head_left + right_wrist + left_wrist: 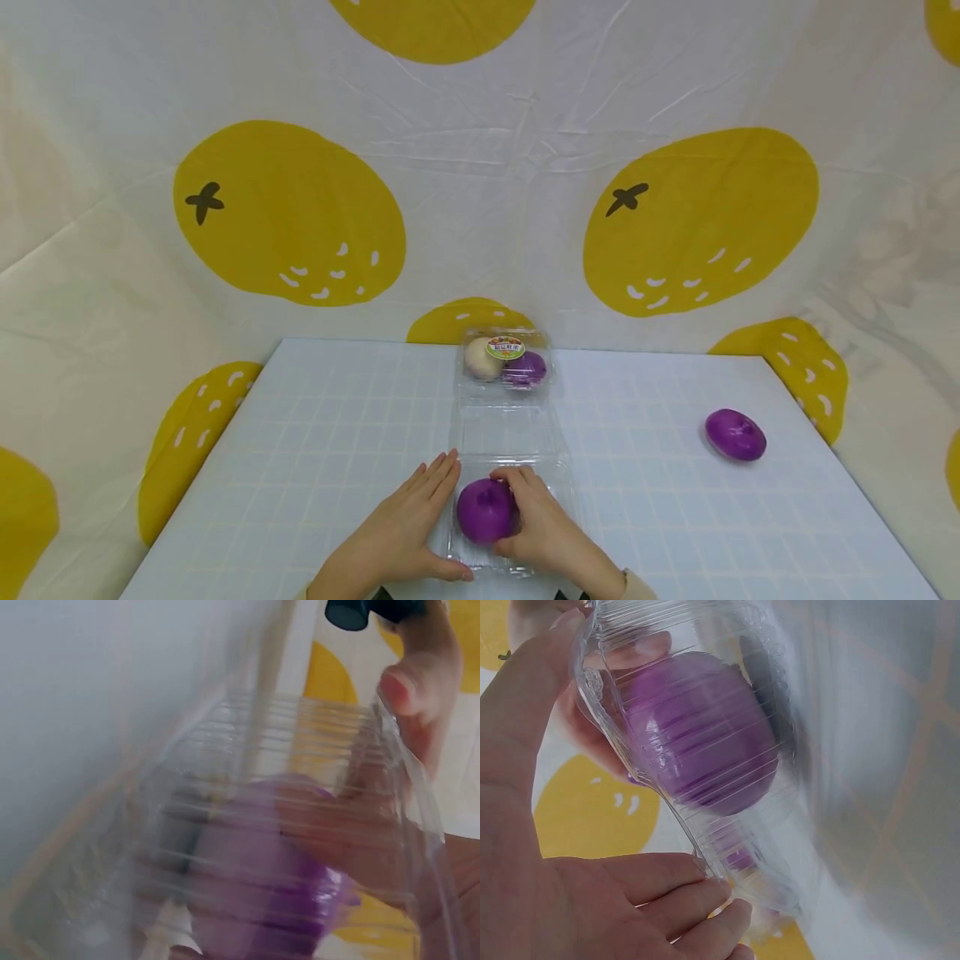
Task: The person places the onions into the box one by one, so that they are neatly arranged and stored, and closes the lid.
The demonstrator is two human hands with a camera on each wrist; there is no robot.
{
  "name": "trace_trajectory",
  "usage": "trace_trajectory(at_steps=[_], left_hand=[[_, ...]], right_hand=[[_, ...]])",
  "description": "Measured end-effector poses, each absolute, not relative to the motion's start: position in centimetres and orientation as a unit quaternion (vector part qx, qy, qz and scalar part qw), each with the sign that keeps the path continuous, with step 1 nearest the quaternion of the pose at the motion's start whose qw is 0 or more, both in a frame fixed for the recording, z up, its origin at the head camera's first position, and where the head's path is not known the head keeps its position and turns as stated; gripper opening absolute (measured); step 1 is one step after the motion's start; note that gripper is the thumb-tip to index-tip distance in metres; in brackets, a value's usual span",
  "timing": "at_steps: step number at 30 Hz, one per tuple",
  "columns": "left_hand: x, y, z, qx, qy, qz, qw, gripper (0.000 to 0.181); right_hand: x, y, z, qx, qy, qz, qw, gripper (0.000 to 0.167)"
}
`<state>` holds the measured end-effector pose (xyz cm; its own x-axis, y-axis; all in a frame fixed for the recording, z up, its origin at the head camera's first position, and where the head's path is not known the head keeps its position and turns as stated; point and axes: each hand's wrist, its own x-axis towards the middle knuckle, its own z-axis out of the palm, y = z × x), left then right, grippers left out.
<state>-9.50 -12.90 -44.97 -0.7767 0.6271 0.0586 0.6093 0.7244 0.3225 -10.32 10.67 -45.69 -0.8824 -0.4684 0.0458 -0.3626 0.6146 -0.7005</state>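
A clear plastic clamshell box (472, 558) lies open near the table's front edge, its lid (502, 429) folded back away from me. In the box is a round purple onion (483, 510), its small pointed tip upward in the head view. My right hand (542, 525) grips the onion from the right, fingers behind it and thumb in front. My left hand (401, 529) has its fingers straight and rests along the box's left side; in the left wrist view its fingertips touch the rim. Through the ribbed wall, the right wrist view shows the onion (247, 862) blurred.
A closed clear box (480, 393) with a label (505, 348) stands at the back, holding a pale round vegetable (482, 360) and a purple one (525, 369). Another purple onion (736, 435) lies on its side at the table's right. A patterned cloth (495, 208) hangs behind.
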Motion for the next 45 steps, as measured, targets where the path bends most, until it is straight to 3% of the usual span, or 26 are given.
trace_trajectory(at_steps=[13,24,35,39,45], left_hand=[[-9.5,-12.9,-45.0,0.335,0.927,0.163,0.032,0.122],[-9.6,-12.9,-44.9,0.343,0.926,0.154,0.022,0.121],[-9.6,-12.9,-44.9,0.338,0.927,0.158,0.038,0.123],[-9.6,-12.9,-44.9,0.336,0.928,0.158,0.037,0.123],[-9.7,-12.9,-45.0,0.334,0.927,0.164,0.037,0.122]], right_hand=[[-9.8,9.8,-46.9,-0.195,0.914,-0.355,0.022,0.082],[-9.8,9.9,-46.5,-0.197,0.917,-0.345,0.021,0.087],[-9.7,11.7,-43.6,-0.210,0.902,-0.365,0.096,0.089],[-9.8,12.7,-42.3,-0.215,0.892,-0.384,0.109,0.083],[-10.7,14.3,-41.0,-0.228,0.874,-0.421,0.079,0.065]])
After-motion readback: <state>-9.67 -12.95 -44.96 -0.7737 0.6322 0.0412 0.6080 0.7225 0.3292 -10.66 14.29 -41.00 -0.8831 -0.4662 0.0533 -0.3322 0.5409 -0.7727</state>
